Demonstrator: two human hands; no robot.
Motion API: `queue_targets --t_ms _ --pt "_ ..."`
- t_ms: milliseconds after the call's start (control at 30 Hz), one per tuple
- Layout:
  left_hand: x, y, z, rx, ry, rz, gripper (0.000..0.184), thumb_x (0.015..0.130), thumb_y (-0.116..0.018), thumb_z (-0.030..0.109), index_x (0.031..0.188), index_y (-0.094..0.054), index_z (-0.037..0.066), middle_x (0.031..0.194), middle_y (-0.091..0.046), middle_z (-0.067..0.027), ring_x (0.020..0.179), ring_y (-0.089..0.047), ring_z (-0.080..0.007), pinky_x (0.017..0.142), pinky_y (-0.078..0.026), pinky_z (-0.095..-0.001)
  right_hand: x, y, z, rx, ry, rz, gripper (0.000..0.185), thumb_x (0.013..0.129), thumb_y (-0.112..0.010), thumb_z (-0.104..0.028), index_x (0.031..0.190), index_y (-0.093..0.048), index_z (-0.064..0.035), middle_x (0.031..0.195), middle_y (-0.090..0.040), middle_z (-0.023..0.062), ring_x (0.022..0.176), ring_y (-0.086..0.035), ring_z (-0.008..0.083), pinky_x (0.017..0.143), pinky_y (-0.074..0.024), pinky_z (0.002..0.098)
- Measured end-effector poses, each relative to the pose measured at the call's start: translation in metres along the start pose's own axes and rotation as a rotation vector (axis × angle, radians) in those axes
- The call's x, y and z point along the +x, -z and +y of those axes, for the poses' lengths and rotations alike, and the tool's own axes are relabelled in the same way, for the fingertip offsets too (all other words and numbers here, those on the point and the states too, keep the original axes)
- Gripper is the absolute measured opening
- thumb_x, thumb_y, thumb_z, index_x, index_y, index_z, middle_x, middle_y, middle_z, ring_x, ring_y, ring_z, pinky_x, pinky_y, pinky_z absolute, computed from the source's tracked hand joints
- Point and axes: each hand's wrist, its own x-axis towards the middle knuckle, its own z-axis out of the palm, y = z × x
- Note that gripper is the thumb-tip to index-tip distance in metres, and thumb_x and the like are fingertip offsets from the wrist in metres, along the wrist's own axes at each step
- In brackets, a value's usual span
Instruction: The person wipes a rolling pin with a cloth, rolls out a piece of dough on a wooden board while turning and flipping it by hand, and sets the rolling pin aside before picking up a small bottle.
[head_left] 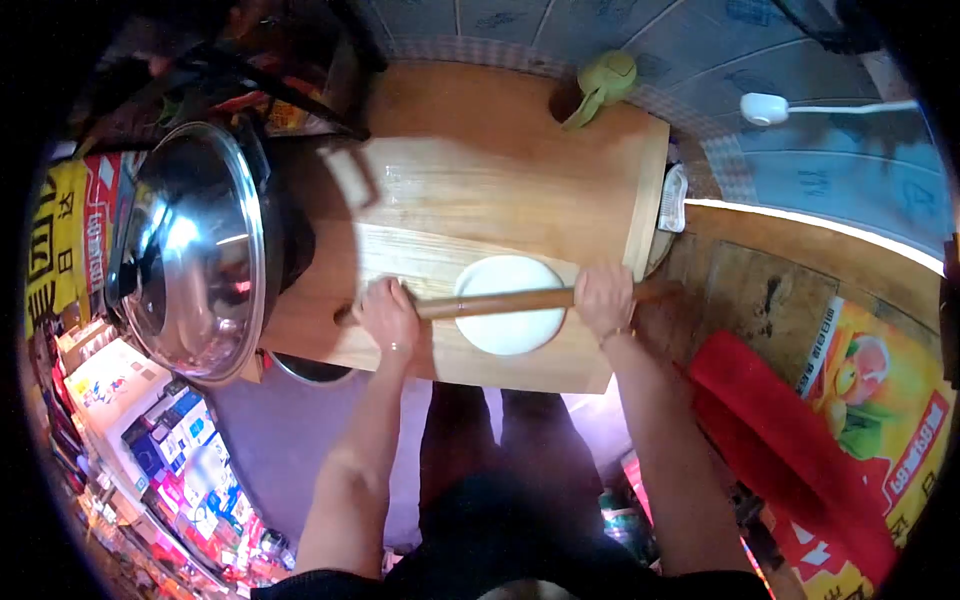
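A wooden rolling pin [500,303] lies across a round, flat white sheet of dough [512,335] on a wooden board [450,170]. My left hand [389,315] is closed around the pin near its left end. Toward the other end, my right hand [604,298] wraps the pin just beyond the dough's right edge. The dough is a smooth disc that shows on both sides of the pin, near the board's front edge.
To the left stands a large dark pot with a glass lid [195,250]. A green jug-like container [607,80] sits at the back right. Red cloth-like material [780,450] lies at the right beside a colourful printed box [870,400]. Boxes [180,440] crowd the lower left.
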Motion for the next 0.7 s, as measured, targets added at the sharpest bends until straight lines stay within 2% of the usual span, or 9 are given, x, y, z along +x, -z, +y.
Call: queue_targets --t_ms 100,167,200,267,300,367,433,667,700 --pt "0.049 -0.002 0.013 -0.131 -0.029 -0.115 0.021 0.090 -0.043 0.019 0.086 -0.060 0.009 0.085 -0.059 -0.0101 0.084 -0.054 -0.0275 0.088 -0.033 -0.0424 0.033 -0.001 0.005 0.092 0.001 -0.038 0.012 0.082 -0.052 -0.021 0.082 -0.059 -0.0108 0.086 -0.057 0.0063 0.089 -0.051 0.0229 0.089 -0.0336 0.0409" --pt "0.030 0.004 0.006 0.025 -0.001 -0.307 0.020 0.090 -0.044 0.020 0.088 -0.061 0.009 0.085 -0.060 -0.0098 0.083 -0.054 -0.0273 0.087 -0.033 -0.0426 0.000 0.005 -0.003 -0.116 -0.120 -0.135 0.012 0.082 -0.052 -0.019 0.079 -0.058 -0.0094 0.085 -0.056 0.0077 0.088 -0.051 0.0250 0.085 -0.0354 0.0419" --pt "0.015 0.003 0.003 0.019 0.000 -0.289 0.020 0.090 -0.044 0.020 0.088 -0.061 0.009 0.085 -0.060 -0.0098 0.083 -0.054 -0.0273 0.087 -0.033 -0.0426 -0.008 0.004 -0.005 -0.119 -0.114 -0.118 0.012 0.082 -0.052 -0.019 0.079 -0.058 -0.0094 0.085 -0.056 0.0077 0.088 -0.051 0.0250 0.085 -0.0354 0.0419" --pt "-0.036 0.015 -0.006 -0.113 -0.088 0.025 0.021 0.090 -0.044 0.021 0.089 -0.061 0.009 0.085 -0.060 -0.0099 0.083 -0.054 -0.0274 0.086 -0.034 -0.0433 -0.040 0.004 -0.017 0.108 -0.036 0.253 0.015 0.084 -0.051 -0.018 0.078 -0.059 -0.0082 0.084 -0.057 0.0092 0.088 -0.051 0.0268 0.084 -0.0361 0.0437" --pt "-0.025 0.005 -0.008 -0.034 -0.068 0.023 0.022 0.091 -0.043 0.021 0.089 -0.062 0.009 0.085 -0.060 -0.0100 0.083 -0.054 -0.0273 0.087 -0.033 -0.0437 -0.030 0.000 -0.013 0.108 -0.038 0.249 0.015 0.084 -0.051 -0.018 0.078 -0.059 -0.0082 0.084 -0.057 0.0092 0.088 -0.051 0.0268 0.084 -0.0361 0.0437" --pt "0.029 -0.008 0.013 -0.054 -0.026 -0.013 0.024 0.092 -0.042 0.023 0.088 -0.061 0.008 0.086 -0.060 -0.0106 0.085 -0.055 -0.0289 0.085 -0.035 -0.0436 0.012 -0.011 0.006 0.097 -0.054 -0.100 0.016 0.084 -0.050 -0.019 0.077 -0.060 -0.0079 0.086 -0.058 0.0095 0.090 -0.052 0.0267 0.086 -0.0355 0.0445" --pt "0.086 -0.013 0.032 -0.096 -0.042 -0.011 0.027 0.094 -0.041 0.024 0.086 -0.059 0.006 0.087 -0.061 -0.0132 0.084 -0.056 -0.0316 0.075 -0.041 -0.0419 0.060 -0.011 0.015 0.189 0.070 0.172 0.014 0.082 -0.052 -0.018 0.075 -0.058 -0.0071 0.078 -0.056 0.0119 0.085 -0.051 0.0301 0.080 -0.0357 0.0442" --pt "-0.033 -0.017 -0.008 -0.042 -0.013 0.094 0.027 0.091 -0.039 0.023 0.081 -0.061 0.011 0.083 -0.060 -0.0077 0.084 -0.053 -0.0282 0.092 -0.030 -0.0434 -0.031 -0.015 -0.011 0.042 -0.114 0.215 0.017 0.083 -0.052 -0.021 0.075 -0.063 -0.0105 0.082 -0.059 0.0072 0.092 -0.052 0.0229 0.094 -0.0343 0.0420" --pt "-0.010 -0.017 -0.002 0.068 0.023 -0.080 0.028 0.091 -0.037 0.022 0.080 -0.060 0.010 0.082 -0.059 -0.0087 0.084 -0.053 -0.0283 0.092 -0.030 -0.0432 -0.012 -0.014 -0.008 0.044 -0.118 0.207 0.017 0.083 -0.052 -0.021 0.075 -0.063 -0.0105 0.082 -0.059 0.0072 0.092 -0.052 0.0229 0.094 -0.0343 0.0420"
